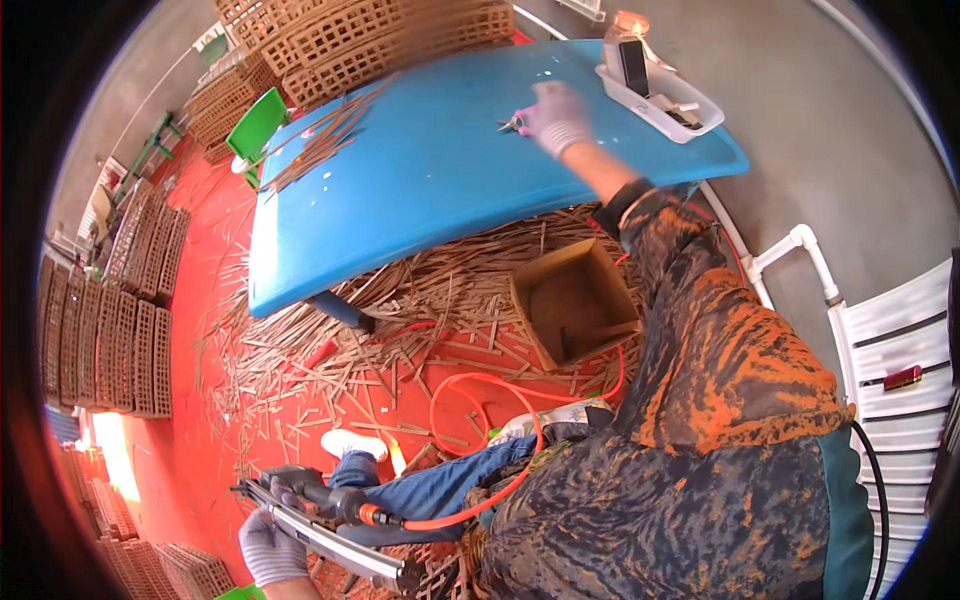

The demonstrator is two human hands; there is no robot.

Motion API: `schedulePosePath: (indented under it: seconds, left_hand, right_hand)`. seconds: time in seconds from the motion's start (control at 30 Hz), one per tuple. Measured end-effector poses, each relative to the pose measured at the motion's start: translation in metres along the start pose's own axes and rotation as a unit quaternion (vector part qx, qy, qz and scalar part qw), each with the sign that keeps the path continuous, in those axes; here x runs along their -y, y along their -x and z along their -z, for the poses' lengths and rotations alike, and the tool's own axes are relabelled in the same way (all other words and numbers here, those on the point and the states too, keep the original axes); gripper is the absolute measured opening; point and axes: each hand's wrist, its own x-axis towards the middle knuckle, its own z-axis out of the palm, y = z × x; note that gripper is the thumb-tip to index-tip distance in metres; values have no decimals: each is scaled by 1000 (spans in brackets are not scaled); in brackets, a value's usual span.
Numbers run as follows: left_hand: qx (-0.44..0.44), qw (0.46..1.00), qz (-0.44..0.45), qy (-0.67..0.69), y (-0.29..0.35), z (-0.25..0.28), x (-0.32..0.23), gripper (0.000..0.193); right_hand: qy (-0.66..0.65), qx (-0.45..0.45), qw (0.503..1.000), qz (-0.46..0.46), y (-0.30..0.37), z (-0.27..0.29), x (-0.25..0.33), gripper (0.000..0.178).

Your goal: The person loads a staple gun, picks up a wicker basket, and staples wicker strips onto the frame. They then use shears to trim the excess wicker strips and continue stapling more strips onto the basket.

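Observation:
My left hand (pixel 272 545), in a pale striped glove, grips a dark and silver air stapler or nail gun (pixel 325 535) at the lower left. An orange air hose (pixel 470 517) is coupled to it. My right hand (pixel 558 118), gloved too, is stretched over the blue table (pixel 440 150) and blurred. A small pair of snips (pixel 513 125) with pinkish handles shows at its left side; whether the fingers hold it I cannot make out.
Thin wooden strips (pixel 330 140) lie at the table's left end; many more cover the red floor (pixel 200 350). A white tray (pixel 660 105) stands at the right end, an open cardboard box (pixel 575 300) below. Lattice panels (pixel 390 50) are stacked behind, near a green chair (pixel 257 125).

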Motion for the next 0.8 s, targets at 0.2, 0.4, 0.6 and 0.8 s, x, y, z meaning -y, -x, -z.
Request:
schedulePosePath:
  seconds: [0.2,0.4,0.6,0.8]
  left_hand:
    - [6,1000,15,-10,2,26,-10,52]
    - [-114,983,-54,-133,19,2,-3,59]
    - [-99,983,-42,-148,18,6,2,58]
    - [-54,995,-11,-81,11,25,2,58]
  right_hand:
    - [244,86,920,-295,-7,2,-170,47]
    - [89,109,901,-411,12,-7,-240,38]
    - [-8,205,956,-208,8,32,-165,47]
    - [136,316,909,-236,-28,-29,-249,36]
